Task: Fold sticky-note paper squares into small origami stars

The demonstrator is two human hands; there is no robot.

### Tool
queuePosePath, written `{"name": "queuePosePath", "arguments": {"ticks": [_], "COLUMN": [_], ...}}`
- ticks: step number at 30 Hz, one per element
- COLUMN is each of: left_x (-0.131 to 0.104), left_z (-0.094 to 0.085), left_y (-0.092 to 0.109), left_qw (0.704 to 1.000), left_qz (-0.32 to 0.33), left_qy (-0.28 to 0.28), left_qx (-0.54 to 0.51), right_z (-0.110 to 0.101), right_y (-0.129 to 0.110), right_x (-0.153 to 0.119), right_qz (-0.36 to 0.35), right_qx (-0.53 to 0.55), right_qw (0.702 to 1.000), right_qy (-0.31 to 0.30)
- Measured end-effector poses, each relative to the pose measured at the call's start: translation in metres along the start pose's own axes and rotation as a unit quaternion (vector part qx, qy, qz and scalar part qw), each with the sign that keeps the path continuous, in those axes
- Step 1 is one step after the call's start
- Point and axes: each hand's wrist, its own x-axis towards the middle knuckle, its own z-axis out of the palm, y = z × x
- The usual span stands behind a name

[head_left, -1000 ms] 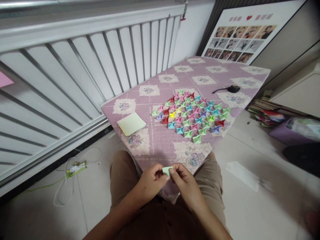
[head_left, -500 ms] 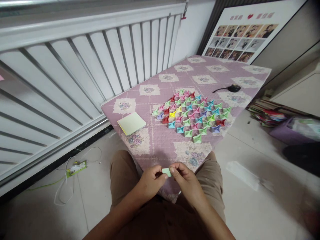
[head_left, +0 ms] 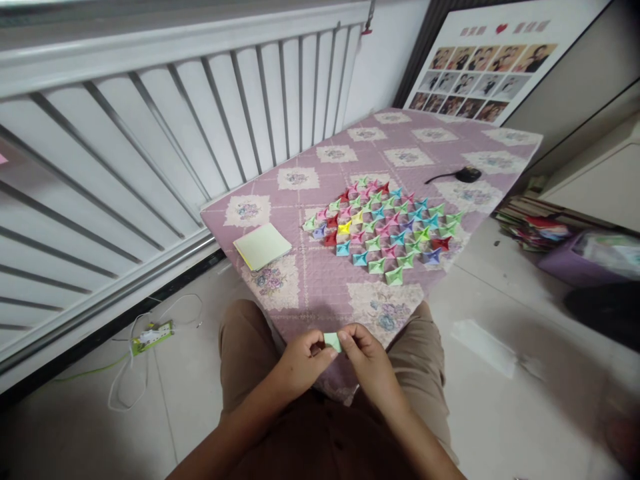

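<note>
A small folded piece of light green paper (head_left: 333, 342) is held between both hands above the table's near corner. My left hand (head_left: 301, 360) pinches its left edge with thumb and fingers. On the right edge, my right hand (head_left: 366, 353) grips it the same way. Beyond the hands, rows of small folded paper shapes (head_left: 389, 251) in green, red, pink, blue and yellow stand on the flowered tablecloth (head_left: 320, 287). A stack of pale square paper sheets (head_left: 263, 246) lies to their left.
A black object with a short cable (head_left: 468, 175) lies at the table's right side. The white radiator (head_left: 220, 120) borders the left edge. A power strip (head_left: 153, 337) with cables is on the floor at left, and a purple container (head_left: 575, 263) stands at right.
The green paper shows a slightly taller face between the fingers. Both hands stay in nearly the same place, and the view has shifted slightly.
</note>
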Motion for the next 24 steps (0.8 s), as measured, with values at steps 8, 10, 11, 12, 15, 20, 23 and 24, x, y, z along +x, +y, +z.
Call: {"name": "queuePosePath", "arguments": {"ticks": [8,10,11,12,15,20,23,24], "left_x": [0.004,0.005,0.006,0.006,0.007,0.010,0.012,0.012], "left_z": [0.005,0.006,0.006,0.007,0.007,0.005,0.004,0.003], "left_y": [-0.004,-0.007,-0.008,-0.010,-0.016,-0.017,-0.015,-0.015], "left_qw": [0.999,0.999,0.999,0.999,0.999,0.996,0.997,0.998], "left_qz": [0.008,0.004,-0.004,-0.013,-0.030,-0.013,-0.004,0.001], "left_qy": [0.037,0.035,0.033,0.031,0.022,0.019,0.017,0.012], "left_qx": [0.025,0.031,0.032,0.032,0.034,0.083,0.069,0.054], "right_z": [0.004,0.004,0.004,0.003,-0.002,-0.003,0.001,0.002], "right_y": [0.001,0.005,0.007,0.009,0.012,0.011,0.013,0.014], "right_x": [0.000,0.001,0.002,0.004,0.007,0.008,0.007,0.007], "right_qz": [0.008,0.037,0.051,0.061,0.069,0.047,0.042,0.048], "right_qx": [0.001,0.029,0.038,0.043,0.042,0.001,0.009,0.021], "right_qw": [1.000,0.999,0.998,0.997,0.995,0.997,0.999,0.999], "right_qy": [-0.003,-0.011,-0.018,-0.027,-0.050,-0.063,-0.022,-0.006]}}
